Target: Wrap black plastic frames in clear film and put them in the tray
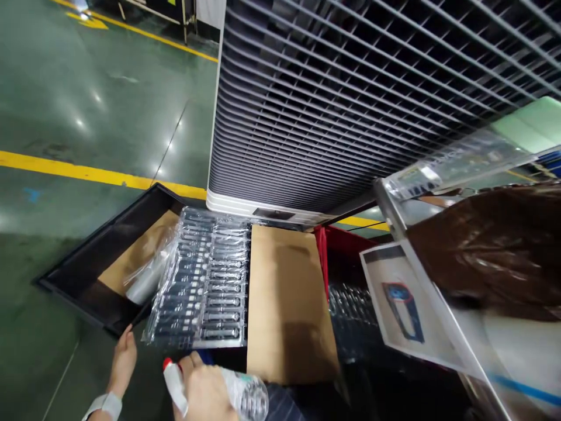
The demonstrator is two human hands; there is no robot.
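Right hand (pixel 205 392) grips bottle (pixel 241 394); left hand (pixel 123 359) touches bin (pixel 109 234) edge.

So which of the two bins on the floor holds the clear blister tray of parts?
The black bin on the left: the clear blister tray rests across it, beside the cardboard sheet. The red bin sits further right, behind the cardboard.

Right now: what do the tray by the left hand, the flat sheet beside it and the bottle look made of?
Tray: thin clear moulded plastic by the look, glossy, rows of formed pockets catching glare.
Flat sheet: brown cardboard, matte, plain cut edges.
Bottle in the right hand: clear ribbed plastic with a red cap, probably PET.
Left hand rests at the black bin, which looks like matte rigid plastic; hard to confirm.
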